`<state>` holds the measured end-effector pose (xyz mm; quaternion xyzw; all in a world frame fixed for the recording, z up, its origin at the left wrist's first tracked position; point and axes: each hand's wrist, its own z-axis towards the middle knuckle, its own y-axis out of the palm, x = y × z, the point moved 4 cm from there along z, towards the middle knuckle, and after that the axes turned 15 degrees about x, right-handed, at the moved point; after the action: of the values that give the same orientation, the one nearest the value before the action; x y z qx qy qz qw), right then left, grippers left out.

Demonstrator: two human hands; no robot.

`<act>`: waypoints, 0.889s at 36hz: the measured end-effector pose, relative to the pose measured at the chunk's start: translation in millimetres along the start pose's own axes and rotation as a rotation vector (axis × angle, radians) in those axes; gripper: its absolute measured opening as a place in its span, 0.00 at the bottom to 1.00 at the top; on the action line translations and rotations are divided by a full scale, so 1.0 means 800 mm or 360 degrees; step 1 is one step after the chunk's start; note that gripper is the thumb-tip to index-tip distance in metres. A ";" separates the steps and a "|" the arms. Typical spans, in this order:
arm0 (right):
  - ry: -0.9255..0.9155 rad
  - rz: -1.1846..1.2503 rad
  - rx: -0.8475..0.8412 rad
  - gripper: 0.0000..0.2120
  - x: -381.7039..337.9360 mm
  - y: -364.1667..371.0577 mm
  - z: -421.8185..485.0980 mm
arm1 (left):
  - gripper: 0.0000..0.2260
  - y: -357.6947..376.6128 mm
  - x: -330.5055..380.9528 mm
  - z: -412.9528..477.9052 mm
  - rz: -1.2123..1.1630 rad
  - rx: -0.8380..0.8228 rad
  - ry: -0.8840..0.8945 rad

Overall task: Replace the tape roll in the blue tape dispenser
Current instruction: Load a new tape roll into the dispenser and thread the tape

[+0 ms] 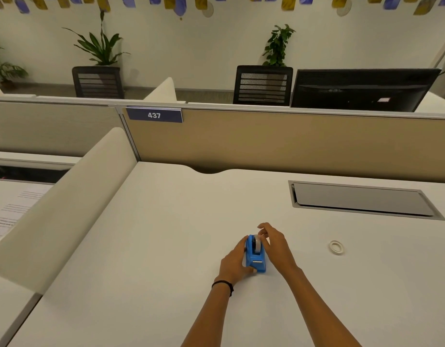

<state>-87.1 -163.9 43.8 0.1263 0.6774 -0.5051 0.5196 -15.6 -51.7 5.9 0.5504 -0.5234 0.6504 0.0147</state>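
Left hand (235, 261) grips the dispenser's (256, 257) left side, fingers curled round it, thumb at its near end. Right hand (276, 244) on the roll (257, 242) seated in the dispenser, bent fingers pinching its top. Dispenser stands mid-table (166, 246). Loose roll (336, 247) lies flat toward the right edge, well apart.
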 end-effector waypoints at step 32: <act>-0.0450 -0.0640 -0.0351 0.16 -0.014 0.012 0.015 | 0.43 -0.006 -0.001 0.004 0.0033 -0.0001 0.0090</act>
<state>-69.1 -165.3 48.5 -0.1401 0.6605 -0.5339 0.5090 -10.0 -50.8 8.0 0.5264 -0.5287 0.6655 0.0229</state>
